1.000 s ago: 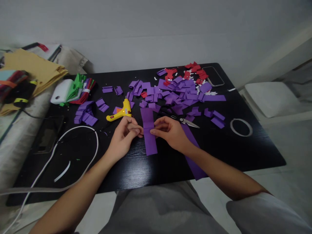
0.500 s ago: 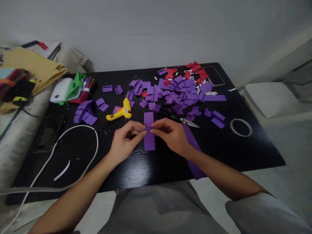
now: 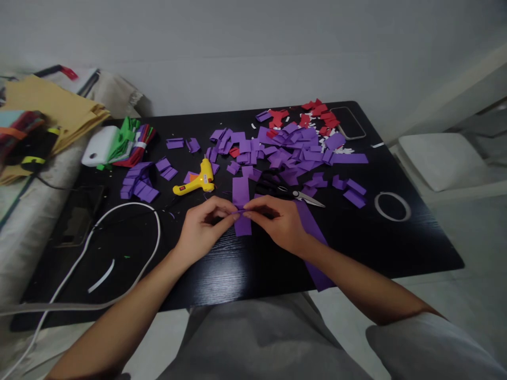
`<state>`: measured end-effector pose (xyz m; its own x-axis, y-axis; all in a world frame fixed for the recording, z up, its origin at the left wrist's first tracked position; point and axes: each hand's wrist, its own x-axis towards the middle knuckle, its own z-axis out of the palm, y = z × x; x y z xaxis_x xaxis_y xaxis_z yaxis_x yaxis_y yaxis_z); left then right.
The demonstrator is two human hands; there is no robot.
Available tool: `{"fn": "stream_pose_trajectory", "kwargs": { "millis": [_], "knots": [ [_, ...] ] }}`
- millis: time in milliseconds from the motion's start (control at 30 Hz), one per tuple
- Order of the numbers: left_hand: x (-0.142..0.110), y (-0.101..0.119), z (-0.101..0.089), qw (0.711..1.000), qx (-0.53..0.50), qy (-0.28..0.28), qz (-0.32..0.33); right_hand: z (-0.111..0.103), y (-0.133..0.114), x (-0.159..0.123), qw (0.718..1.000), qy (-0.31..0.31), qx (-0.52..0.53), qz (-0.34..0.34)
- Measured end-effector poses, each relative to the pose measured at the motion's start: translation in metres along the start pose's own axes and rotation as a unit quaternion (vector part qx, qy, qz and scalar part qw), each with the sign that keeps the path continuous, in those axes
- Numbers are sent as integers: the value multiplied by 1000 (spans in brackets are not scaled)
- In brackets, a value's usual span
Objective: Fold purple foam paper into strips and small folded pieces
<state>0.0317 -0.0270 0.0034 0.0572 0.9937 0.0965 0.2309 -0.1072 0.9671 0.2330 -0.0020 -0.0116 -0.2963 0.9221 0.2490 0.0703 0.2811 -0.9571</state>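
Observation:
Between my two hands is a purple paper strip [image 3: 243, 226], pinched across its middle so that a raised crease shows there. My left hand [image 3: 204, 221] grips the crease's left end between thumb and fingers. At the right end, my right hand [image 3: 279, 219] pinches the same crease. A longer purple strip [image 3: 317, 264] lies flat on the table, partly under my right hand and forearm. Black-handled scissors [image 3: 303, 197] rest just beyond my right hand. A yellow glue gun [image 3: 196, 181] lies on its side beyond my left hand.
Folded purple pieces [image 3: 289, 145] are heaped at the back, with red scraps [image 3: 322, 116] behind. A white cable [image 3: 158, 237] loops across the left of the black table [image 3: 396, 243]. Tape ring [image 3: 392, 206] at right; phone [image 3: 75, 216] and bundled coloured strips [image 3: 137, 145] at left.
The strip's middle has been squeezed up into a sharper fold, and its near and far ends look shorter. Both hands stay almost in place.

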Motion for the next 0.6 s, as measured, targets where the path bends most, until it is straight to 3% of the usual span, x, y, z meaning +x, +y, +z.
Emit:
{"fn": "stream_pose_trajectory", "kwargs": {
  "millis": [167,400,600],
  "knots": [
    [0,-1,-1,1000,5,-17,5,2,1,-1,1000,13,3,0],
    [-1,-2,-1,1000,29,11,8,2,0,-1,999,-18,19,36],
    [-1,-4,-2,999,40,2,35,1,1,-3,999,-1,-9,31]
  ]
}}
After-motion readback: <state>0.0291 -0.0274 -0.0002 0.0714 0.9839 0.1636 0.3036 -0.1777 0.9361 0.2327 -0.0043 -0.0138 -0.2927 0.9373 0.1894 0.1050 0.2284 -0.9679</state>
